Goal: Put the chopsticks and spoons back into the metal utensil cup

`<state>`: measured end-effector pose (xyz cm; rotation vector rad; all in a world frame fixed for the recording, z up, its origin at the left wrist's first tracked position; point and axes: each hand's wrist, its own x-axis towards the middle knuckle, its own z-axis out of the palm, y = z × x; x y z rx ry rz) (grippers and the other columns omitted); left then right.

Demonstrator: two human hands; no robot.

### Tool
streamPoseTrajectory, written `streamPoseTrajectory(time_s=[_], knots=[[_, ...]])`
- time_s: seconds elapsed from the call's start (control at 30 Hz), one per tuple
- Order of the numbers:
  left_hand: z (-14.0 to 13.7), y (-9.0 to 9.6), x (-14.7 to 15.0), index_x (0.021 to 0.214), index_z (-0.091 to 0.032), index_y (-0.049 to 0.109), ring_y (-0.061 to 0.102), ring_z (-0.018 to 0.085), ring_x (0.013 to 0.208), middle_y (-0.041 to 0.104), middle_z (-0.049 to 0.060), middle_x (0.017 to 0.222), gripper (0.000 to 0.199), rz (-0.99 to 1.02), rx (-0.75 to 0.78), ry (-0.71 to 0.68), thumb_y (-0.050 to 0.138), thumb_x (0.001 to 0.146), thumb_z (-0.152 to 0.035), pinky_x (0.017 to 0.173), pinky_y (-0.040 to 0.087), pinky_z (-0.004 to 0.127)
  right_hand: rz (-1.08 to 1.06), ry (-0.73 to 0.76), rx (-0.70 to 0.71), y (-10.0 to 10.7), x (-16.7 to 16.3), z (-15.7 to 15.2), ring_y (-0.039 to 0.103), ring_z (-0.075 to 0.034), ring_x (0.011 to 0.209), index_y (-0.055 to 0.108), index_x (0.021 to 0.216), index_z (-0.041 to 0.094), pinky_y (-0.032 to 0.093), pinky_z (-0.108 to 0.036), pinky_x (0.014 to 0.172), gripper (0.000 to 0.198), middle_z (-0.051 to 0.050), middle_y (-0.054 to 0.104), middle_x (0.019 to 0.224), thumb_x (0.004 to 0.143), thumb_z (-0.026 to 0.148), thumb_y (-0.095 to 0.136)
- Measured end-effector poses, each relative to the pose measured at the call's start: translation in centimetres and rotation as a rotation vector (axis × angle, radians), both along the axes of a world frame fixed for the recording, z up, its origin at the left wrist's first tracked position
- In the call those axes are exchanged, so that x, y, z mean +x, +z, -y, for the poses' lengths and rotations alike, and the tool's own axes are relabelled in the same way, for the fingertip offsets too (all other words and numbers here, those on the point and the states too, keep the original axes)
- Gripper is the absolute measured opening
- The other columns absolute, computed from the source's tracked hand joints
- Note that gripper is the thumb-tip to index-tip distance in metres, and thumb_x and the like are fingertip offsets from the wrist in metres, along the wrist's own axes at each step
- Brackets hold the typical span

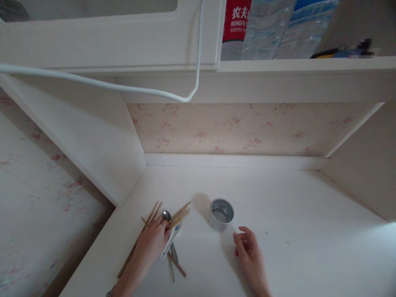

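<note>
My left hand (156, 237) is over a loose pile of cutlery on the left, its fingers curled down around several wooden chopsticks (180, 215) that stick out to the upper right. Its fingertips are partly hidden. A metal spoon (166, 215) shows just beyond the knuckles. Beside the thumb lies a white spoon with a blue pattern (173, 237). More chopsticks (177, 266) lie below it, and others pass under the wrist. To the right stands a grey perforated metal cup (222, 214), upright. My right hand (248, 249) is near it, empty, fingers loosely bent and thumb apart.
The white desktop (297, 206) runs back to a floral wall, between a left side panel (93, 136) and a right one (359, 165). A white cable (139, 89) hangs across the front above. Plastic bottles (269, 29) stand on the upper shelf.
</note>
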<state>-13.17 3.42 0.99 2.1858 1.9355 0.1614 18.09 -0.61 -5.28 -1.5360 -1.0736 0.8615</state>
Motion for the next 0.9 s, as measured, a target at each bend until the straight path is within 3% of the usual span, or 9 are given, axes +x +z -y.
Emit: streamPoseTrajectory(time_s=[0.3, 0.7, 0.9], knots=[[-0.8, -0.2, 0.0, 0.085, -0.017, 0.061, 0.063, 0.024, 0.087, 0.063, 0.008, 0.094, 0.016, 0.151, 0.0, -0.025, 0.047, 0.088, -0.025, 0.079, 0.046, 0.036, 0.0, -0.002, -0.023, -0.5, 0.0, -0.1, 0.055, -0.013, 0.051, 0.053, 0.112, 0.022, 0.042, -0.025, 0.047, 0.046, 0.002, 0.06, 0.075, 0.084, 0.058, 0.056], [-0.4, -2.5, -1.0, 0.091, -0.02, 0.064, 0.061, 0.022, 0.091, 0.061, 0.006, 0.096, 0.022, 0.324, 0.296, -0.042, 0.042, 0.088, -0.015, 0.085, 0.051, 0.041, 0.055, 0.021, -0.045, -0.2, 0.1, -0.3, 0.056, -0.015, 0.053, 0.055, 0.108, 0.02, 0.044, -0.027, 0.049, 0.047, -0.001, 0.062, 0.076, 0.083, 0.06, 0.053], [-0.3, -1.8, -0.6, 0.085, -0.022, 0.063, 0.06, 0.019, 0.086, 0.055, 0.005, 0.093, 0.022, 0.416, 0.399, -0.042, 0.043, 0.087, -0.014, 0.08, 0.054, 0.037, 0.069, 0.038, -0.064, -0.2, 0.1, -0.2, 0.056, -0.015, 0.053, 0.054, 0.108, 0.02, 0.044, -0.027, 0.049, 0.047, -0.001, 0.062, 0.076, 0.084, 0.06, 0.051]])
